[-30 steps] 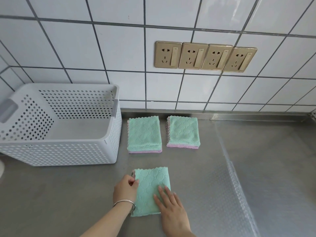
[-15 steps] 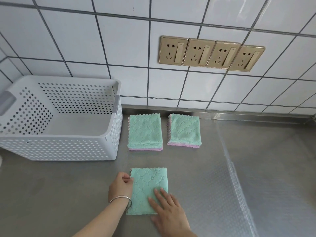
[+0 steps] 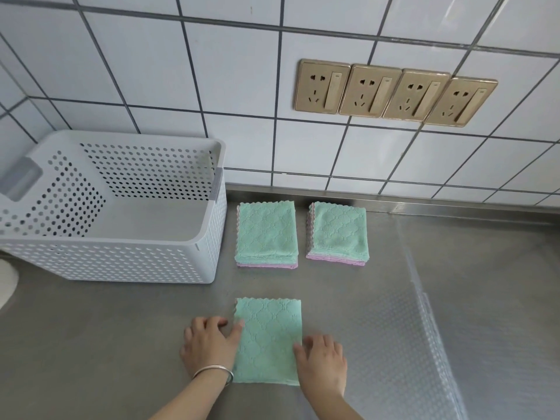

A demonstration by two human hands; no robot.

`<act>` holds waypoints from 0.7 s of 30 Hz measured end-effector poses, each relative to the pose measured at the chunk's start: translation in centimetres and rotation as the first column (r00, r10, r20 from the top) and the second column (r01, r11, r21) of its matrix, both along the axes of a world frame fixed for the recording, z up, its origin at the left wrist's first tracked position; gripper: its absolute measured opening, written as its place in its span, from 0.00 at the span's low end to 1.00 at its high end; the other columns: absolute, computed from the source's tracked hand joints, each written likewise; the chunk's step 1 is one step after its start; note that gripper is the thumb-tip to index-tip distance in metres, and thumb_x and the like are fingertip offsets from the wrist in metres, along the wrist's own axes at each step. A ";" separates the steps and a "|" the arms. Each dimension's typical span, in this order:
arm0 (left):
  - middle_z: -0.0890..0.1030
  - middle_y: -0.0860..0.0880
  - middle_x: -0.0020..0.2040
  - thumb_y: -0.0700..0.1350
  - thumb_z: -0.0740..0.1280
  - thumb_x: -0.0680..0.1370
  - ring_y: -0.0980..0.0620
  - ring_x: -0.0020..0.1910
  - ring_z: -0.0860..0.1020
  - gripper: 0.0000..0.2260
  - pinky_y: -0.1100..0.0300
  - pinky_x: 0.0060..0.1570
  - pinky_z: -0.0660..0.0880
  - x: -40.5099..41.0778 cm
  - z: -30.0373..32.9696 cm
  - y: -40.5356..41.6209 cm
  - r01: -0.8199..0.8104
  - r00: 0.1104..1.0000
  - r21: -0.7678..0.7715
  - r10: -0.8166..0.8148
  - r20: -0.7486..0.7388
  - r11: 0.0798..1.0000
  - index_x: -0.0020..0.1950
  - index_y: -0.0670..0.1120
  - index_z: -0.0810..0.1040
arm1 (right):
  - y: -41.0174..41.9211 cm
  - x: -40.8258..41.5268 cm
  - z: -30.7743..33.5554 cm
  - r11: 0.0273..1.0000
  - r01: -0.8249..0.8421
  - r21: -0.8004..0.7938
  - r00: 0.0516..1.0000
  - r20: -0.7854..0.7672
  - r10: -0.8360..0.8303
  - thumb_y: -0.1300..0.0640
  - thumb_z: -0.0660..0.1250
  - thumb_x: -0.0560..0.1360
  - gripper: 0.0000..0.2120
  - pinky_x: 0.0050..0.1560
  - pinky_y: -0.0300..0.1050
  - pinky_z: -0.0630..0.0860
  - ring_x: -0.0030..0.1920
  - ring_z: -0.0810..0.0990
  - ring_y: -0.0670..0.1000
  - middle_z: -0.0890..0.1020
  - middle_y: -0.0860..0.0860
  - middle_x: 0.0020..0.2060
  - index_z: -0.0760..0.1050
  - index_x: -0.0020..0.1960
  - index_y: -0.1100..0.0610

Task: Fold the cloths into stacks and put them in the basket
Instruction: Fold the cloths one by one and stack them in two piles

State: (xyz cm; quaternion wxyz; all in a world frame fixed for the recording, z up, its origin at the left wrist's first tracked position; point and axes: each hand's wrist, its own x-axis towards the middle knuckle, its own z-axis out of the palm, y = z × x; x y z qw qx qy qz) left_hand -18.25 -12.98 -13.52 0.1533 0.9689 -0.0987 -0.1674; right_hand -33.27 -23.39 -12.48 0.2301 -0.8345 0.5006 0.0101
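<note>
A folded green cloth lies flat on the steel counter in front of me. My left hand rests at its left edge, thumb touching the cloth, a silver bangle on the wrist. My right hand lies at its right edge with fingertips on the cloth. Neither hand lifts it. Behind it sit two folded stacks, green on top with pink beneath: the left stack and the right stack. The white perforated basket stands at the left, with nothing seen inside.
A tiled wall with a row of gold sockets rises behind the counter. A clear textured mat covers the counter's right part. A white rounded object shows at the far left edge.
My right hand slid off the cloth's top to its right edge. The left hand opened and settled at the left edge. The view shifted slightly.
</note>
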 end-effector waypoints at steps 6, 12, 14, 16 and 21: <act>0.76 0.48 0.54 0.59 0.64 0.73 0.46 0.54 0.73 0.11 0.56 0.52 0.70 -0.9 0.3 -0.3 -0.007 0.989 -0.047 0.000 -0.150 0.999 0.44 0.53 0.78 | 0.3 0.5 0.2 0.978 0.010 0.207 0.999 -0.050 0.000 0.43 0.55 0.77 0.08 0.53 0.41 0.67 0.52 0.69 0.47 0.69 0.45 0.44 0.64 0.46 0.47; 0.70 0.49 0.30 0.47 0.66 0.76 0.45 0.33 0.69 0.10 0.55 0.36 0.66 -1.9 4.9 -4.7 -0.130 0.962 -0.512 -0.018 -0.274 0.849 0.38 0.46 0.68 | -3.2 0.0 3.6 0.883 0.168 0.439 0.889 0.320 -0.328 0.54 0.60 0.78 0.07 0.30 0.35 0.67 0.33 0.71 0.44 0.73 0.48 0.33 0.67 0.42 0.54; 0.71 0.51 0.31 0.47 0.66 0.76 0.51 0.32 0.69 0.08 0.64 0.32 0.66 -1.3 7.2 -8.2 -0.104 0.966 -0.603 -0.064 -0.251 0.791 0.44 0.45 0.69 | -6.5 0.5 5.5 0.879 0.208 0.429 0.823 0.409 -0.394 0.54 0.61 0.78 0.06 0.31 0.35 0.67 0.34 0.72 0.45 0.74 0.48 0.34 0.68 0.44 0.55; 0.73 0.54 0.35 0.46 0.66 0.75 0.53 0.33 0.72 0.09 0.68 0.32 0.66 -0.4 9.1 -12.2 -0.071 0.970 -0.675 -0.107 -0.218 0.734 0.50 0.46 0.67 | -10.3 1.6 6.9 0.879 0.244 0.411 0.770 0.469 -0.433 0.54 0.61 0.78 0.06 0.33 0.35 0.68 0.36 0.72 0.44 0.74 0.47 0.37 0.68 0.47 0.56; 0.78 0.50 0.45 0.43 0.67 0.74 0.48 0.40 0.76 0.19 0.58 0.43 0.71 1.8 9.3 -21.9 -0.059 0.970 -0.696 -0.125 -0.210 0.715 0.63 0.48 0.66 | -18.9 4.6 7.3 0.832 0.337 0.440 0.677 0.502 -0.539 0.52 0.61 0.78 0.09 0.36 0.41 0.71 0.39 0.75 0.46 0.77 0.49 0.40 0.68 0.55 0.55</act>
